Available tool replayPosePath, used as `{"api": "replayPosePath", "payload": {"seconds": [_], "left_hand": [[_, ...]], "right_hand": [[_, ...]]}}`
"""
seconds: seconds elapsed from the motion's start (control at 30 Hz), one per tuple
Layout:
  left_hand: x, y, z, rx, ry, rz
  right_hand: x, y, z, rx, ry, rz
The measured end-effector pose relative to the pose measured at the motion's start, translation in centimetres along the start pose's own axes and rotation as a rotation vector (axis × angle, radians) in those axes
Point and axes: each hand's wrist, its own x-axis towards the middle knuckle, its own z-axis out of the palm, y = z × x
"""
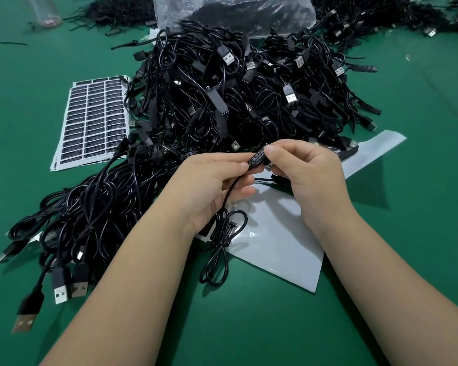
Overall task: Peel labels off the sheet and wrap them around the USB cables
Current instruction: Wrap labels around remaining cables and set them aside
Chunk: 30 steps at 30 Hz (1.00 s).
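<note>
The left hand point(209, 183) and the right hand point(304, 170) meet above the green table point(249, 326), and both pinch the same small black controller piece point(258, 158) of a USB cable point(217, 249). The left thumb and fingers are curled on its left end, and the right fingertips press on its right end, where a black label with white text "LED CONTROLLER" lies around the piece. The thin wire of this cable hangs down from the left hand and makes loops on a nearly empty white backing sheet point(280, 249), which lies under both hands. Just to the left of the hands lies a group of cables point(90, 207) that already carry such labels, with their USB plugs point(61, 289) toward the near edge. Behind the hands stands a big heap of black USB cables point(236, 83). To the left of this heap, partly under it, lies a full label sheet point(93, 117) with rows of black labels. Far behind is a clear plastic bag point(236, 14) with dark content.
</note>
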Motion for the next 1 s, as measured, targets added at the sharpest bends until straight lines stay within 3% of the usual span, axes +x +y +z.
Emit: {"api": "replayPosePath", "payload": {"seconds": [0.47,1.0], "left_hand": [[0.12,-0.04,0.03,-0.028,-0.001,-0.013],[0.03,-0.29,0.54,-0.059,0.038,0.005]], "right_hand": [[0.23,0.26,0.03,0.007,0.025,-0.006],[-0.07,0.3,0.4,-0.137,0.085,-0.181]]}}
